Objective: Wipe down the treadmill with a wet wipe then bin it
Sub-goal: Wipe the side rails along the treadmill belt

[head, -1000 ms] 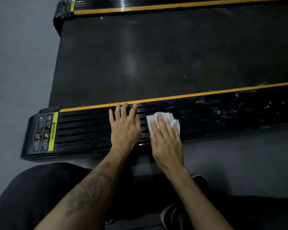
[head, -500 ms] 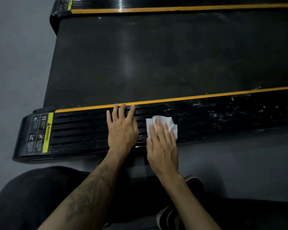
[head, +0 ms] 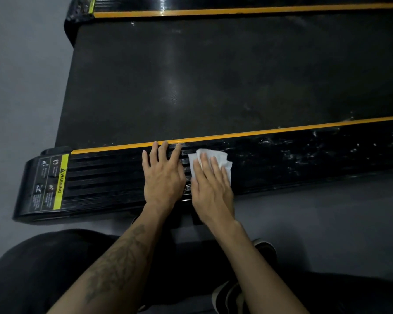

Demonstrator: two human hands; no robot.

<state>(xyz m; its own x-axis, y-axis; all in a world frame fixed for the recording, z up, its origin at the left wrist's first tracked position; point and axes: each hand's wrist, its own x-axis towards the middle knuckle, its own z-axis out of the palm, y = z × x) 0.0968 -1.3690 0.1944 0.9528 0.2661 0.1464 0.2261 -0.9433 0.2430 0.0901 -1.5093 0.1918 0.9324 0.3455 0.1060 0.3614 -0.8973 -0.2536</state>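
Note:
The black treadmill (head: 213,75) lies across the view, with an orange stripe along each side of its belt. Its near ribbed side rail (head: 104,177) runs left to right in front of me. My right hand (head: 211,189) presses a white wet wipe (head: 216,155) flat on that rail with straight fingers; part of the wipe is hidden under the fingers. My left hand (head: 162,175) lies flat on the rail just left of it, fingertips at the orange stripe. To the right of the wipe the rail shows wet streaks (head: 315,150).
A yellow and black warning label (head: 50,184) sits at the rail's left end. Grey floor (head: 21,87) surrounds the treadmill. My dark-clothed knees (head: 32,273) and a dark shoe (head: 232,295) fill the bottom of the view. No bin is in view.
My right hand has slid the wipe a little to the left along the rail, closer to my left hand. My left hand stays flat in place.

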